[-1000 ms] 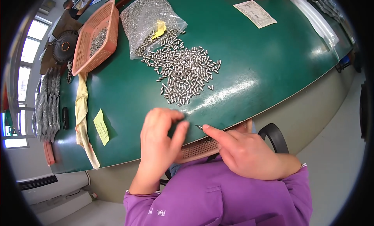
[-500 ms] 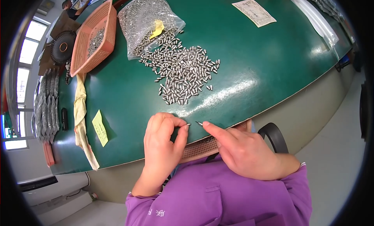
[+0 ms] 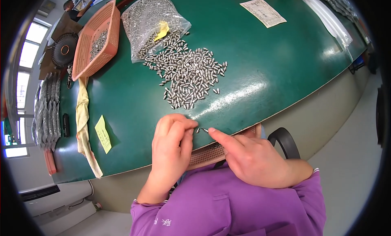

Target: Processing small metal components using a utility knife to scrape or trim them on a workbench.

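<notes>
A heap of metal pins [image 3: 188, 78] lies on the table [image 3: 277, 65], the bag [image 3: 152, 22] behind it, the basket [image 3: 95, 38] left.

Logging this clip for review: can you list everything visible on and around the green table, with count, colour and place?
small metal pins: a loose pile, too many to count, silver, table centre
two stray pins: silver, near edge, between the fingertips
clear plastic bag: one, holding more pins and a yellow slip, behind the pile
mesh basket: one, orange-pink, far left, some pins inside
sticky note: one, yellow, left near edge
cloth strip: one, cream, left of the note
paper sheet: one, white, printed, far right
perforated board: one, brown, under the table edge by the hands
green table: one
left hand: curled, fingertips at the stray pins
right hand: forefinger pointing at the stray pins
</notes>
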Available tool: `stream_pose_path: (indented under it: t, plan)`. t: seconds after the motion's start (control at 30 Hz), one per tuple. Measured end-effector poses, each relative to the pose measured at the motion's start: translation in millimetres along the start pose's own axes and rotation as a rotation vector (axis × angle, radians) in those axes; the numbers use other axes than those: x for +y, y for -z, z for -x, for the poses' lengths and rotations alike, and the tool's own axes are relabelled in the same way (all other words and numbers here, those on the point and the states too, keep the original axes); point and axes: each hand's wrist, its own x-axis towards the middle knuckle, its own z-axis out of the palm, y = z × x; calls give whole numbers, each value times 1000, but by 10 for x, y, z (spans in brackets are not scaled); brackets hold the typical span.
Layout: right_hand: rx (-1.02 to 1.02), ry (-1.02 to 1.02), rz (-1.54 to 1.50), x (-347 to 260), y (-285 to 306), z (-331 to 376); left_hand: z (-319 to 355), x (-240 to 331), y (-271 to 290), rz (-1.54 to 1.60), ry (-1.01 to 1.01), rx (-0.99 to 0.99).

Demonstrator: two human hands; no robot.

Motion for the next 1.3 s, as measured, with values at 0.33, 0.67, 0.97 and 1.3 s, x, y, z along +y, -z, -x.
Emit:
stream_pose_path:
  t: [0.33, 0.67, 0.97, 1.3]
  plan:
    - [-13, -75, -1, -50, 10, 9, 23, 27, -40, -65, 8, 29]
    - [-25, -33, -24, 8, -37, 20, 0, 28, -38, -33, 15, 30]
    - [-115, 2, 31, -27, 75, -56, -13, 19, -15, -8, -3, 20]
    - [-94, -83, -63, -31, 51, -17, -11, 33, -19, -5, 11, 14]
